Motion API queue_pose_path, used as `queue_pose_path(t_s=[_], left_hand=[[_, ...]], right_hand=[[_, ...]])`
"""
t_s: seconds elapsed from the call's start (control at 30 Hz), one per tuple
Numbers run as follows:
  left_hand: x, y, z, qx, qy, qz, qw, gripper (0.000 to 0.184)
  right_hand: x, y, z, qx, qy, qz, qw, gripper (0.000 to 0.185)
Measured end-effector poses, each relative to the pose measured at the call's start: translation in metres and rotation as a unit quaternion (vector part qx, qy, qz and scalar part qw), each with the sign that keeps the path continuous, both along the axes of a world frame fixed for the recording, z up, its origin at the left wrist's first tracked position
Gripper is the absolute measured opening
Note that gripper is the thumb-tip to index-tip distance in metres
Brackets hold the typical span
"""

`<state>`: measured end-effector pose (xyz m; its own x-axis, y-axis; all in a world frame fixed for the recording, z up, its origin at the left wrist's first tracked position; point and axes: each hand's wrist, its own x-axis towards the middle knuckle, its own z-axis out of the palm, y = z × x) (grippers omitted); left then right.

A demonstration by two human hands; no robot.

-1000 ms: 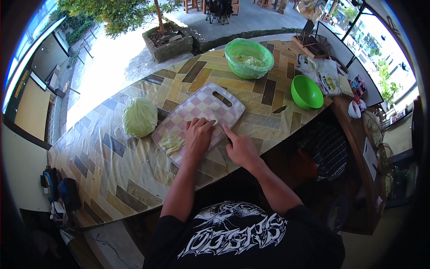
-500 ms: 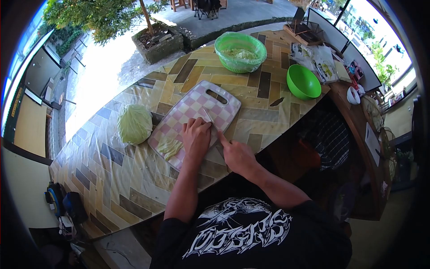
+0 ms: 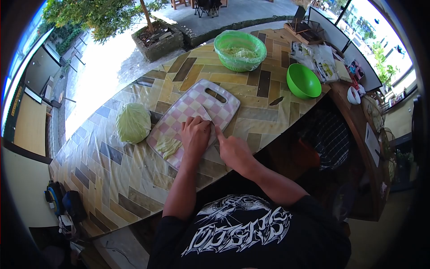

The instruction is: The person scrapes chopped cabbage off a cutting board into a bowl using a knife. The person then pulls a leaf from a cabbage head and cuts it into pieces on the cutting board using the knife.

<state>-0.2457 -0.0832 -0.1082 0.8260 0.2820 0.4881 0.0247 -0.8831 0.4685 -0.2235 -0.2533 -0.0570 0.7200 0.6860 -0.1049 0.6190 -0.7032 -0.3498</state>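
A pink-and-white checkered cutting board [image 3: 179,110] lies on the tiled table. My left hand [image 3: 196,134] rests on it with fingers curled down; whatever lies beneath them is hidden. In my right hand [image 3: 234,150] is a knife [image 3: 207,113], its index finger stretched along the top and its blade beside my left fingertips. Pale cabbage leaf pieces [image 3: 167,146] lie on the board's near left part. A cabbage [image 3: 133,123] sits just left of the board.
Beyond the board stands a green basket [image 3: 239,65] lined with plastic, holding shredded cabbage. An empty green bowl [image 3: 303,81] is at the right, near plastic packages [image 3: 324,62]. A small white bowl [image 3: 353,95] sits farther right. The table edge [image 3: 277,136] runs near my right forearm.
The view has shifted slightly. The knife blade, mostly hidden a second ago, now shows beyond my left fingers. My left hand stays on the board.
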Motion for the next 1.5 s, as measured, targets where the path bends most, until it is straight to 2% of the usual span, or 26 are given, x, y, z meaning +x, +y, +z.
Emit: queue_pose_path(t_s=[0.07,0.27,0.37,0.47,0.6,0.77,0.87,0.97,1.1,1.27,1.5], left_hand=[[0.001,0.001,-0.003,-0.003,0.007,0.003,1.000,0.012],[-0.009,0.004,0.007,-0.028,0.021,-0.038,0.999,0.022],[-0.008,0.008,0.003,-0.039,0.031,-0.046,0.998,0.028],[-0.007,0.009,0.001,-0.054,0.029,-0.053,0.997,0.025],[-0.007,0.006,0.005,-0.049,0.037,-0.043,0.997,0.021],[-0.007,0.007,0.002,-0.040,0.008,-0.051,0.998,0.016],[-0.006,0.007,0.001,-0.063,0.001,-0.049,0.997,0.015],[-0.005,0.008,0.000,-0.056,0.016,-0.054,0.997,0.014],[-0.009,0.009,0.002,-0.074,0.017,-0.071,0.995,0.018],[-0.008,0.017,-0.005,-0.070,0.006,-0.092,0.993,0.019],[-0.005,0.016,-0.006,-0.101,0.010,-0.075,0.992,0.016]], right_hand=[[0.000,0.005,-0.021,-0.004,-0.019,-0.006,1.000,0.062],[0.038,0.009,-0.015,0.092,0.007,0.000,0.996,0.060],[0.026,0.000,0.002,0.044,0.023,0.003,0.999,0.060],[0.008,0.003,0.001,-0.001,0.024,-0.001,1.000,0.064],[0.021,0.012,-0.018,0.054,0.005,-0.011,0.998,0.064],[0.039,0.009,-0.011,0.090,0.018,0.006,0.996,0.061],[0.016,0.007,0.009,0.017,0.039,-0.009,0.999,0.066],[0.006,0.013,-0.006,0.002,0.030,-0.019,0.999,0.064],[0.024,0.022,-0.014,0.043,0.019,-0.014,0.999,0.066],[0.029,0.015,0.004,0.018,0.031,0.011,0.999,0.067],[0.023,0.027,-0.013,0.033,0.036,-0.034,0.998,0.064]])
